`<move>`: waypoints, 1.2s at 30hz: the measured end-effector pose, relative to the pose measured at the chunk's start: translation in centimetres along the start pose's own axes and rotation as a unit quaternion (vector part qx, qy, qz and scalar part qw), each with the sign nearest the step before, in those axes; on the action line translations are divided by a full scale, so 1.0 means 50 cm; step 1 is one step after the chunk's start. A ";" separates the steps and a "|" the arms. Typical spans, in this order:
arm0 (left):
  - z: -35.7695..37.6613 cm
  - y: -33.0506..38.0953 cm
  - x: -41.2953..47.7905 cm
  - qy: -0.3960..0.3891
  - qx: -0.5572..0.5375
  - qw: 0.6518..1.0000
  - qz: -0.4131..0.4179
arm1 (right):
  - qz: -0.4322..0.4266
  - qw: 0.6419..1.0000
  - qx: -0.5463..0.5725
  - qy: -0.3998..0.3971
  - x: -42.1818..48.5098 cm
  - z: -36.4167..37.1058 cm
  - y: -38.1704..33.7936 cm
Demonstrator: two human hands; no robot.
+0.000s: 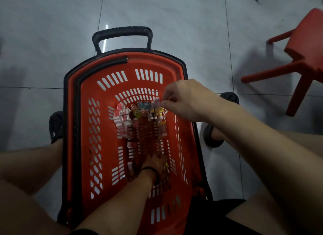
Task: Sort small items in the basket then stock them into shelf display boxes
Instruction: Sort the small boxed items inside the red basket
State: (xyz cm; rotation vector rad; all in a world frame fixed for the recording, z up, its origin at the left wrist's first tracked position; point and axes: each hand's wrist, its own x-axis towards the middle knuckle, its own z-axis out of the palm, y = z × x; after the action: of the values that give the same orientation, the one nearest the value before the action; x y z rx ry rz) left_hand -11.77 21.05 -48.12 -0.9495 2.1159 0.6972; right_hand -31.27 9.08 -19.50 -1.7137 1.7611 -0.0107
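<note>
- Fingertips [163, 103] of the right hand [185, 100] pinch a pale box [156, 101], thumb and forefinger closed on its right edge, up at the far right of the pile.
- Down goes the left hand [154, 162], deep in the red basket [73, 112], resting on the slotted floor at the near end; it's dim in there, and I cannot tell whether those fingers are spread or curled.
- Black band [151, 170] round that left wrist.
- Small items sit bunched at the far end of the basket floor: red-and-white boxes [122, 121] heaped on the left, round colourful pieces [141, 107] in the middle, yellow boxes [158, 110] just beside the pinched one.
- A few more little boxes trail along the floor towards the left hand.
- Basket stands on grey floor tiles [174, 16] between the person's bare legs, black handle [122, 35] pointing away.
- Red stool [305, 51] off to the right, well apart from the basket.
</note>
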 end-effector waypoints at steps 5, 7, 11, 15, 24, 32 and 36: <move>0.034 0.003 -0.002 -0.013 -0.029 0.999 0.025 | -0.002 1.000 -0.008 -0.001 -0.001 0.001 -0.002; 0.037 0.002 -0.003 -0.046 -0.052 0.997 0.019 | -0.003 1.000 -0.010 -0.003 -0.002 0.002 -0.003; 0.005 -0.005 -0.006 -0.072 -0.133 0.988 0.025 | -0.006 1.000 -0.013 -0.012 -0.004 0.002 -0.004; -0.004 -0.027 -0.001 -0.057 -0.225 0.973 0.009 | -0.015 0.999 -0.027 -0.015 -0.005 0.004 -0.007; -0.043 -0.041 -0.079 -0.071 -0.623 0.776 -0.069 | -0.046 0.998 -0.037 -0.033 -0.013 -0.009 -0.018; -0.175 -0.039 -0.181 0.000 -0.823 0.568 0.027 | -0.067 0.996 -0.060 -0.023 -0.039 -0.029 -0.051; -0.257 -0.033 -0.228 0.070 -0.851 0.517 0.062 | -0.042 0.996 -0.072 -0.030 -0.048 -0.025 -0.055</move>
State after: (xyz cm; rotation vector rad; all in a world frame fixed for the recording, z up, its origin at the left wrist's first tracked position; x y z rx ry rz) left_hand -9.81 15.77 -31.80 -1.6617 0.8744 3.0154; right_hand -29.61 10.29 -16.21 -1.8702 1.6814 0.1329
